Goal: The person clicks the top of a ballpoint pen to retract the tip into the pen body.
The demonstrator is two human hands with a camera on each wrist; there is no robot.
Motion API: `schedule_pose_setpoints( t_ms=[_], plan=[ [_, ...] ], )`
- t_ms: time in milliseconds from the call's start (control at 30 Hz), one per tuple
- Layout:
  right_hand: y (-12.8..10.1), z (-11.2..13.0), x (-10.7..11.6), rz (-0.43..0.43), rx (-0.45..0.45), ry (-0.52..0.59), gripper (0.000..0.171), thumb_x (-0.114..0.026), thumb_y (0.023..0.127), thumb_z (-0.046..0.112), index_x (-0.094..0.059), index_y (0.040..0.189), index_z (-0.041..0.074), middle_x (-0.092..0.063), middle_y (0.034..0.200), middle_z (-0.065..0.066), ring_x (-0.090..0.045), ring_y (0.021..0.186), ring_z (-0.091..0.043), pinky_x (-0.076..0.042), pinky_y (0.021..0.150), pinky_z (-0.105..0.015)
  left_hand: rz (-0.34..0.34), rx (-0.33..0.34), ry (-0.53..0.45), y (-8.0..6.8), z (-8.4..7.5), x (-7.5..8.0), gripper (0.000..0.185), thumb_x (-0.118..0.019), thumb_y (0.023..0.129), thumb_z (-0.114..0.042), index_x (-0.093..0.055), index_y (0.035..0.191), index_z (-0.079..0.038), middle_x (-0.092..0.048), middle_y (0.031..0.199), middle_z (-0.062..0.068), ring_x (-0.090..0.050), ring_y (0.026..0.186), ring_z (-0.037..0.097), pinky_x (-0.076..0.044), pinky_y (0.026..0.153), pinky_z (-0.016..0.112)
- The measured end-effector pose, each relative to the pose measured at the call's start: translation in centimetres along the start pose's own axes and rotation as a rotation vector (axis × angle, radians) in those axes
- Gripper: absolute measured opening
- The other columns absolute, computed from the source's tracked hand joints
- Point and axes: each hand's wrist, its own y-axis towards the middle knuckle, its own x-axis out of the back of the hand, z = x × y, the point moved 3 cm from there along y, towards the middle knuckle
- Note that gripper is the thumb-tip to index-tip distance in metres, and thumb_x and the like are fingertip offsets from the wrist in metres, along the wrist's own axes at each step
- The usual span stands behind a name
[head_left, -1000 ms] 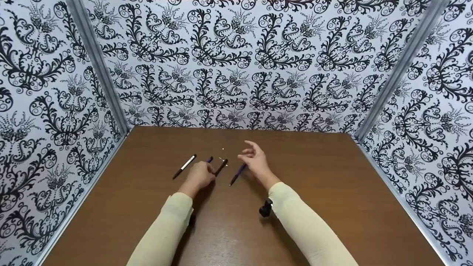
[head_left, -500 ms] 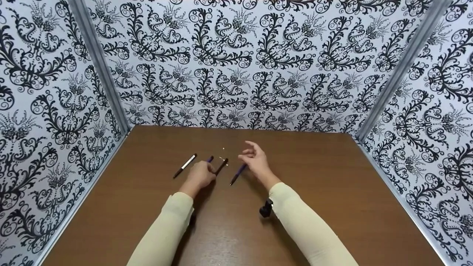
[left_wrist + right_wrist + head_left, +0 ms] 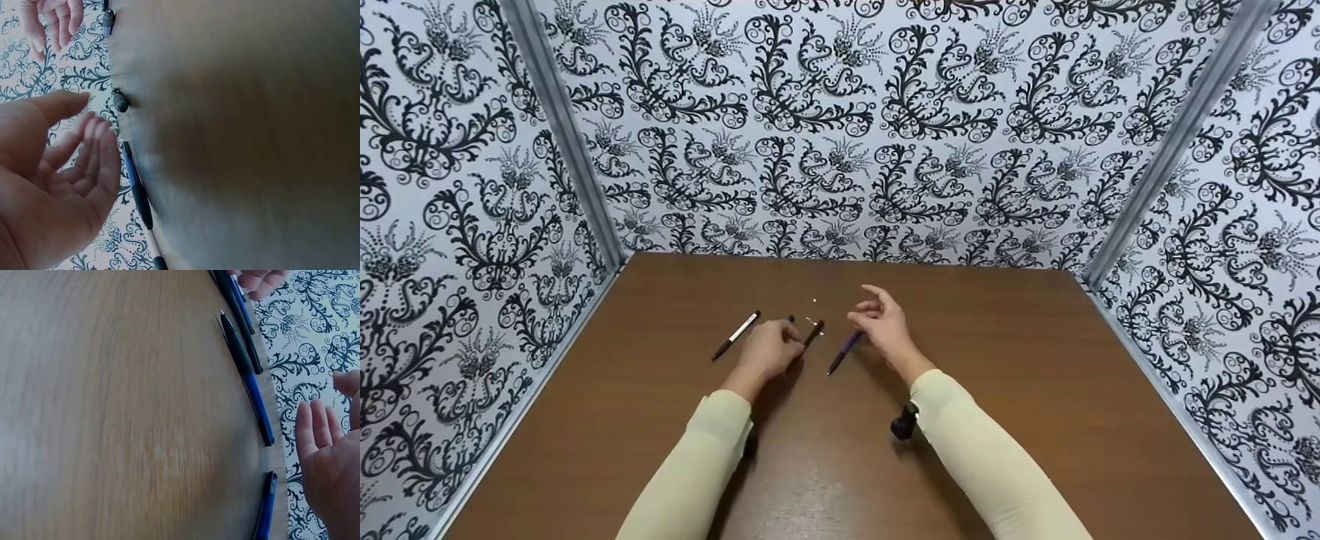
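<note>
Several pens lie on the brown table (image 3: 997, 390). My left hand (image 3: 769, 349) hovers low over the middle ones, fingers loosely curled and holding nothing. In the left wrist view its fingertips (image 3: 104, 149) are beside a blue-and-black pen (image 3: 136, 188). A white-and-black pen (image 3: 737, 335) lies to its left and a dark pen (image 3: 812, 332) just to its right. My right hand (image 3: 879, 321) is raised with fingers spread, empty, above a purple-blue pen (image 3: 844, 351). The right wrist view shows that palm (image 3: 329, 455) beside a blue-and-black pen (image 3: 247, 374).
Black-and-white patterned walls (image 3: 840, 127) close the table on the left, back and right. Small pale specks (image 3: 815, 301) lie behind the pens. A black wrist camera (image 3: 904, 424) sits under my right forearm. Another blue pen end (image 3: 265, 506) shows low in the right wrist view.
My left hand has crept slightly forward over the middle pens, covering more of the blue one. The right hand stays raised and the pens have not moved.
</note>
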Motion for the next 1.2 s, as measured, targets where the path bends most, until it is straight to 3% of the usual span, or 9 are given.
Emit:
schedule_pose_setpoints(
  t_ms=[200, 333, 567, 667, 867, 967, 1033, 1200],
  plan=[
    [0.0, 0.1, 0.6, -0.018, 0.000, 0.005, 0.060, -0.077, 0.096, -0.013, -0.058, 0.151, -0.001, -0.066, 0.120, -0.030, -0.070, 0.091, -0.017, -0.065, 0.093, -0.049, -0.001, -0.092, -0.198, 0.4, -1.0, -1.1, 0.017, -0.083, 0.100, -0.011, -0.078, 0.114, -0.005, -0.075, 0.101, 0.001, -0.069, 0.094, 0.020, -0.059, 0.087, 0.042],
    [0.1, 0.2, 0.8, -0.031, 0.001, 0.000, 0.061, -0.078, 0.095, -0.012, -0.058, 0.152, -0.001, -0.065, 0.123, -0.035, -0.070, 0.091, -0.018, -0.064, 0.093, -0.050, 0.028, -0.107, -0.248, 0.4, -1.9, -1.9, 0.023, -0.084, 0.100, -0.011, -0.077, 0.120, -0.001, -0.075, 0.103, 0.004, -0.070, 0.094, 0.022, -0.060, 0.084, 0.042],
    [0.1, 0.4, 1.2, -0.039, -0.009, -0.026, 0.061, -0.080, 0.095, -0.009, -0.060, 0.152, 0.002, -0.066, 0.125, -0.035, -0.068, 0.094, -0.018, -0.061, 0.079, -0.027, 0.065, -0.084, -0.231, 0.1, -3.0, -2.7, 0.036, -0.086, 0.099, -0.013, -0.075, 0.130, 0.001, -0.077, 0.122, 0.019, -0.072, 0.109, 0.030, -0.060, 0.096, 0.049],
    [0.2, 0.3, 1.5, -0.041, -0.009, -0.023, 0.060, -0.080, 0.095, -0.009, -0.060, 0.152, 0.001, -0.066, 0.124, -0.033, -0.068, 0.093, -0.017, -0.062, 0.081, -0.029, 0.067, -0.079, -0.238, 0.2, -3.4, -3.0, 0.038, -0.087, 0.097, -0.011, -0.074, 0.130, 0.003, -0.077, 0.124, 0.021, -0.073, 0.112, 0.033, -0.060, 0.096, 0.049],
    [0.3, 0.1, 1.7, -0.050, -0.009, 0.018, 0.060, -0.079, 0.096, -0.011, -0.059, 0.151, 0.000, -0.065, 0.122, -0.035, -0.070, 0.089, -0.016, -0.064, 0.093, -0.051, 0.070, -0.049, -0.200, 0.2, -4.2, -3.6, 0.039, -0.088, 0.096, -0.011, -0.074, 0.130, 0.005, -0.076, 0.122, 0.019, -0.074, 0.111, 0.032, -0.061, 0.097, 0.047],
    [0.2, -0.1, 1.8, -0.058, -0.017, 0.019, 0.061, -0.079, 0.095, -0.012, -0.059, 0.151, -0.001, -0.067, 0.119, -0.031, -0.070, 0.089, -0.016, -0.065, 0.091, -0.048, 0.076, -0.022, -0.161, 0.3, -4.3, -4.0, 0.039, -0.089, 0.095, -0.011, -0.076, 0.128, 0.003, -0.077, 0.119, 0.015, -0.074, 0.110, 0.031, -0.060, 0.097, 0.047],
    [0.2, -0.3, 1.7, -0.063, -0.025, 0.015, 0.061, -0.079, 0.095, -0.012, -0.059, 0.152, -0.001, -0.069, 0.118, -0.028, -0.070, 0.089, -0.016, -0.065, 0.089, -0.045, 0.079, -0.004, -0.132, 0.7, -4.1, -4.5, 0.037, -0.090, 0.093, -0.011, -0.078, 0.126, 0.002, -0.078, 0.115, 0.014, -0.074, 0.108, 0.031, -0.061, 0.095, 0.047],
    [0.1, -0.3, 1.7, -0.071, -0.021, -0.008, 0.059, -0.079, 0.095, -0.011, -0.060, 0.150, -0.002, -0.068, 0.120, -0.031, -0.070, 0.090, -0.016, -0.065, 0.090, -0.046, 0.059, 0.023, -0.033, 3.7, -0.8, -7.6, 0.031, -0.095, 0.087, -0.020, -0.083, 0.113, -0.008, -0.079, 0.102, 0.004, -0.074, 0.096, 0.024, -0.062, 0.086, 0.042]
  ],
)
